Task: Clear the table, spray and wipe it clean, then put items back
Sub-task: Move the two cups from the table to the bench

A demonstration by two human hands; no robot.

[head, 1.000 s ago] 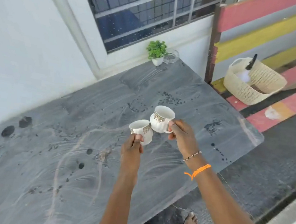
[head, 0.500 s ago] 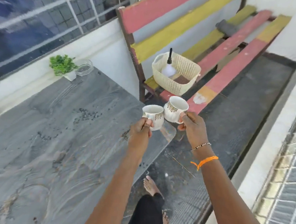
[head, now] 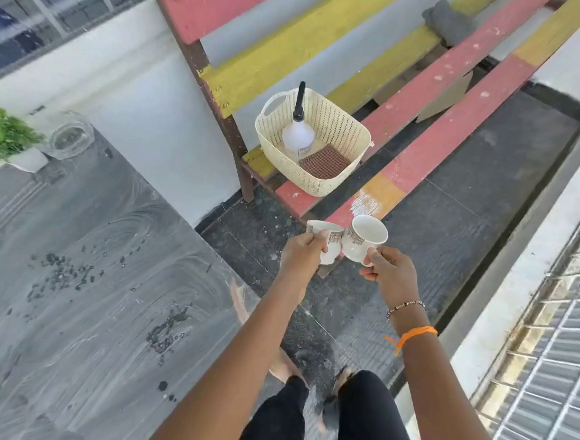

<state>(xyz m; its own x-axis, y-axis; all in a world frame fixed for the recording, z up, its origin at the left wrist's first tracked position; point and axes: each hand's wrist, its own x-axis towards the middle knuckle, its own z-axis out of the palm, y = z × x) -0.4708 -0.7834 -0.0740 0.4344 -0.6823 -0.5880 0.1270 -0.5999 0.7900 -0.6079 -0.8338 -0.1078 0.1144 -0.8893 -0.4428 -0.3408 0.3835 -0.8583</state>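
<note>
Holding a cup in left hand, another cup in right hand

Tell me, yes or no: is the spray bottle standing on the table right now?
No: the spray bottle stands inside the cream basket on the bench, off the table.

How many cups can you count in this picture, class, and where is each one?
2. One cup is held in the left hand, the other cup in the right hand, side by side above the floor near the bench. No others show.
</note>
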